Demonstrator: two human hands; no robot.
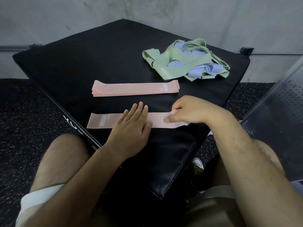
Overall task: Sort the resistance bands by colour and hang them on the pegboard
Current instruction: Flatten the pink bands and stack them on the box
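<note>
A pink resistance band (105, 121) lies flat near the front of the black padded box (78, 59). My left hand (133, 124) rests flat on its middle, fingers spread. My right hand (186, 112) pinches the band's right end between thumb and fingers. Behind it lies a neat stack of pink bands (135, 88). At the back right sits a tangled heap of green bands (178, 60) mixed with blue bands (199, 70). No pegboard is in view.
The box stands on dark speckled rubber flooring (24, 112) against a grey concrete wall (147, 12). A perforated metal bench seat (278, 102) is at the right. My bare knees and a shoe (198, 163) are below the box's front corner.
</note>
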